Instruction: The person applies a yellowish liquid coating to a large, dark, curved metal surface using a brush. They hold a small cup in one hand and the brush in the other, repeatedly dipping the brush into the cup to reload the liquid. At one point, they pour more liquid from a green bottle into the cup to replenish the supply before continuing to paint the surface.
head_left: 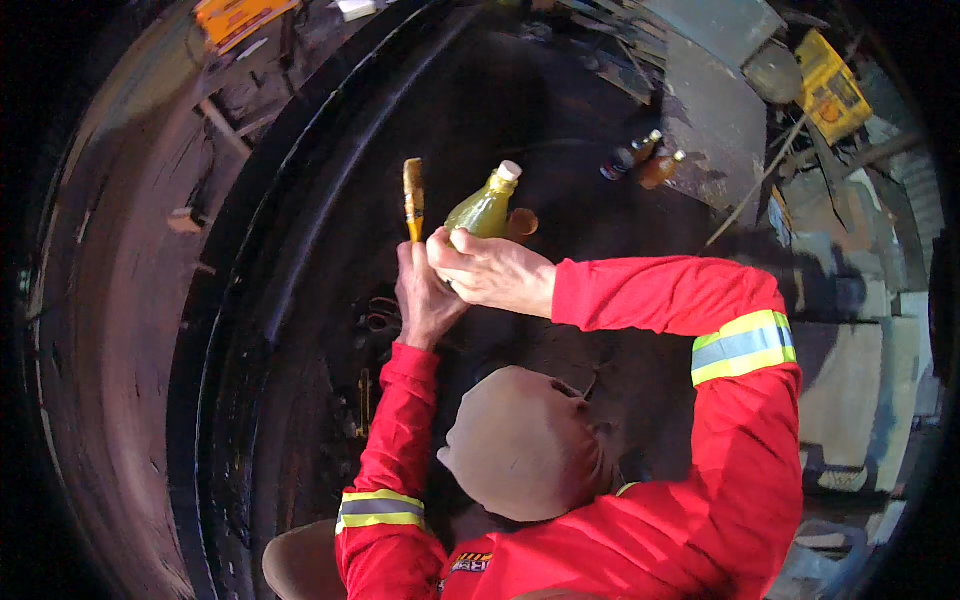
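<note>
Left hand (pixel 425 300) clamped on the handle of a small brush (pixel 413 195), bristles up. Right hand (pixel 490 270) wrapped around a yellow-green bottle (pixel 482 210), white cap on, tilted just beside the brush, above the big black tyre (pixel 300 250). Best to keep bottle steady, uncap before tipping, bring bristles close to the neck, avoid drips. Two more bottles (pixel 640 160) well apart beyond.

Left hand (pixel 425 295) grips brush (pixel 413 198); right hand (pixel 490 270) grips bottle (pixel 483 208).

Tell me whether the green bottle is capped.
Capped: a white cap sits on the neck of the bottle, which the right hand holds tilted.
</note>
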Demonstrator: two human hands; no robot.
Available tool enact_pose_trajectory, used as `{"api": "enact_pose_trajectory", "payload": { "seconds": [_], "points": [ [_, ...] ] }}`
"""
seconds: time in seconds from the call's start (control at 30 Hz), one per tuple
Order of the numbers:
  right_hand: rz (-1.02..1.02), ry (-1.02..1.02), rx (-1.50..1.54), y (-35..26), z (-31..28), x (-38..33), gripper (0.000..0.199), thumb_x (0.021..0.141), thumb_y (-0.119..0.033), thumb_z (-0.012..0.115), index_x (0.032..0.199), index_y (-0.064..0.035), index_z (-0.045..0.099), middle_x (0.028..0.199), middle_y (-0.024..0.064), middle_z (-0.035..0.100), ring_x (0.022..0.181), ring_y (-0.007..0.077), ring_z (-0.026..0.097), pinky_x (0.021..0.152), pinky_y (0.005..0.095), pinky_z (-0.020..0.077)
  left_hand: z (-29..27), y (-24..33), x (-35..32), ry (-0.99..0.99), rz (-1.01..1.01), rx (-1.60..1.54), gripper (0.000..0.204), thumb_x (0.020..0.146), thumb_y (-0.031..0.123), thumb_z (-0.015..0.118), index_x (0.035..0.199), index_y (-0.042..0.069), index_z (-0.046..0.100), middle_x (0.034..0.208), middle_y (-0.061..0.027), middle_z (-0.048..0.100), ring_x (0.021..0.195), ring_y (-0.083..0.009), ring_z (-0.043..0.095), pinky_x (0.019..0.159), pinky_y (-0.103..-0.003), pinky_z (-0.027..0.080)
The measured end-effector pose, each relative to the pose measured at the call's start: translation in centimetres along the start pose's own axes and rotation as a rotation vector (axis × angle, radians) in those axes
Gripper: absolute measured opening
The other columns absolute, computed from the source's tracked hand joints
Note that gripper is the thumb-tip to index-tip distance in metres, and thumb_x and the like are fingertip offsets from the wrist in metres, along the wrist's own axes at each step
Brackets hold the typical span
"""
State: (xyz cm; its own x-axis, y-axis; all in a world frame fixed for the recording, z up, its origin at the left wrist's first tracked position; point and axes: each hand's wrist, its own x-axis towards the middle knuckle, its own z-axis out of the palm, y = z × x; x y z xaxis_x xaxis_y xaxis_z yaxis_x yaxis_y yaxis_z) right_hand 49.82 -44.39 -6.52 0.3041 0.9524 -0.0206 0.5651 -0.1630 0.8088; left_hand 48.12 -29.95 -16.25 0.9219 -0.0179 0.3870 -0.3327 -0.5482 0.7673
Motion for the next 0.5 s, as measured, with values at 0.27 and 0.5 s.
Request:
{"api": "enact_pose_trajectory", "payload": {
  "seconds": [0.27, 0.5],
  "points": [
    [0.642, 0.133, 0.609, 4.5, 5.3, -3.1, 0.041, 0.068, -0.016, 0.073, 0.108, -0.0098, 0.065, 0.104, 0.0031, 0.062, 0.102, 0.0217, 0.056, 0.086, 0.0367, 0.0436, -0.4, -3.4, -0.3, -0.164, -0.236, -0.002, 0.079, 0.063, 0.026, 0.089, 0.125, 0.000, 0.049, 0.121, -0.0195, 0.051, 0.116, -0.0378, 0.052, 0.097, -0.043, 0.046],
    [1.682, 0.455, 1.375, 7.3, 23.0, -8.8, 0.059, 0.062, -0.026, 0.091, 0.109, -0.0011, 0.066, 0.104, 0.0111, 0.072, 0.092, 0.0187, 0.068, 0.085, 0.0331, 0.0532, 0.1, -6.5, -4.3, -0.238, -0.293, -0.027, 0.068, 0.074, 0.018, 0.080, 0.131, 0.002, 0.048, 0.123, -0.0214, 0.053, 0.114, -0.0391, 0.055, 0.097, -0.042, 0.046]
  ]
}}
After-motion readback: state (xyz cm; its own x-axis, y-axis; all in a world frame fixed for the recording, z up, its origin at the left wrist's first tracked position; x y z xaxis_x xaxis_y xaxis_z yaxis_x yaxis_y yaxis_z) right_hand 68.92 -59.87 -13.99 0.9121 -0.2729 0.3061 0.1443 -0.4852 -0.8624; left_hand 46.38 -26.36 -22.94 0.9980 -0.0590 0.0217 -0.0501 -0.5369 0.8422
